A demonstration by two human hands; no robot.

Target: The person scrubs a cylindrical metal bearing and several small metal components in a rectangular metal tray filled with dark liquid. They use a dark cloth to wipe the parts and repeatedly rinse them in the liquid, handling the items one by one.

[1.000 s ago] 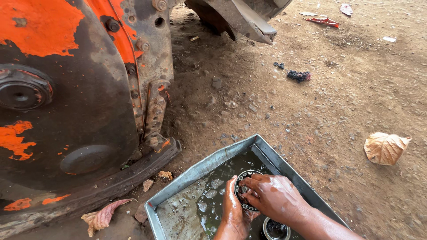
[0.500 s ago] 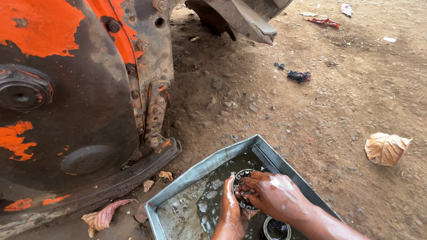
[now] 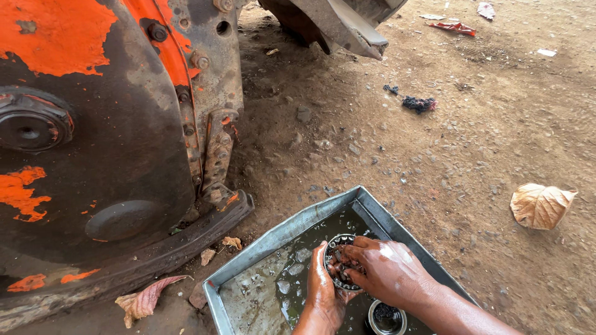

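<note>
A round metal bearing [image 3: 337, 248] with a dark greasy cage is held over a grey metal tray [image 3: 287, 232] of murky liquid. My left hand [image 3: 321, 296] cups the bearing from below and the left. My right hand [image 3: 386, 271] lies over it from the right, wet, with its fingertips pressed into the ring. A second round metal part [image 3: 386, 318] sits in the liquid just under my right wrist.
A large machine housing [image 3: 105, 136] with worn orange paint and bolts stands at the left, close to the tray. Bare dirt ground [image 3: 447, 142] spreads to the right, with a dry leaf [image 3: 540, 206], a dark rag [image 3: 419, 103] and small litter.
Both hands stay on the bearing over the tray. The fingers of my right hand have shifted slightly across the ring. Nothing else has moved.
</note>
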